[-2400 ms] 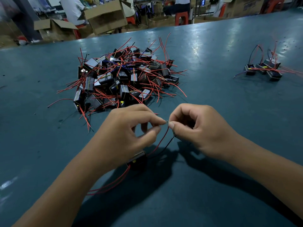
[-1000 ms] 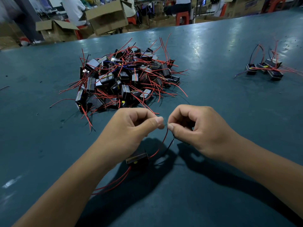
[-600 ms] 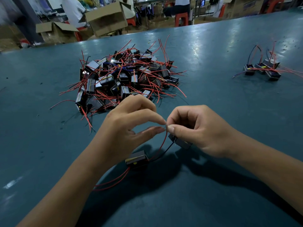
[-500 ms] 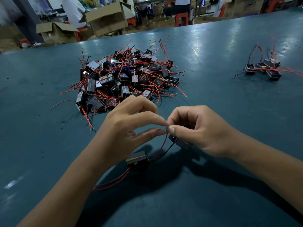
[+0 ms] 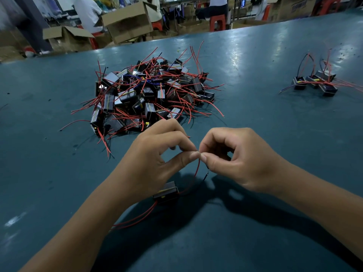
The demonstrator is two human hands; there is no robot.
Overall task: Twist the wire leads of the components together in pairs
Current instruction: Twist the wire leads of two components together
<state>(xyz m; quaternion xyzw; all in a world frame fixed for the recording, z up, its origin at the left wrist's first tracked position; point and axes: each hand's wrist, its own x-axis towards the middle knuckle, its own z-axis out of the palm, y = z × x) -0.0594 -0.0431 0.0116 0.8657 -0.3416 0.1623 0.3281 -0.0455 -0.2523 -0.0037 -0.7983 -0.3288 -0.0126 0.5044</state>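
Note:
A small black box-shaped component lies on the table below my left hand, with two red leads trailing to the lower left. A red lead and a black lead rise from it to my fingertips. My left hand pinches the lead ends between thumb and forefinger. My right hand pinches the same ends from the right, thumb tip against my left thumb. The wire tips are hidden between the fingers.
A big heap of black components with red leads lies just beyond my hands. A small group of components sits at the far right. The teal table spreads all round; cardboard boxes and seated people stand behind its far edge.
My left fingers have rolled against the thumb, opening and closing on the lead ends. The dark piece seen below my right thumb half a second ago is out of sight now.

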